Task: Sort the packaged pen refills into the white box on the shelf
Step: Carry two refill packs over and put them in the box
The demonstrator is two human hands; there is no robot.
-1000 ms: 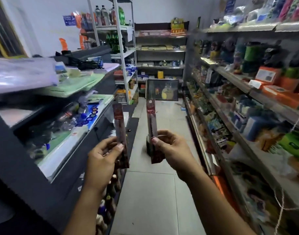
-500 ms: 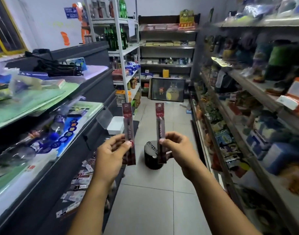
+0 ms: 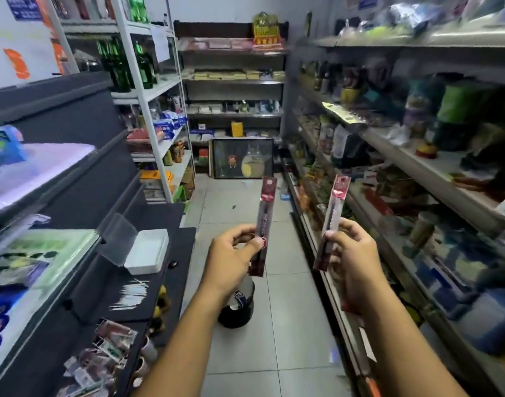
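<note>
My left hand [image 3: 231,260] pinched one refill pack [image 3: 265,222] upright at frame centre. My right hand [image 3: 353,262] pinched a second refill pack [image 3: 333,222], tilted right. The white box [image 3: 146,252] sat on the dark shelf [image 3: 181,253] at lower left, its clear lid [image 3: 119,239] seemingly raised.

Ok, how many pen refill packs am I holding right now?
2. One refill pack is pinched in the left hand, the other refill pack in the right hand. Blurred packets lying lower left may be more.
</note>
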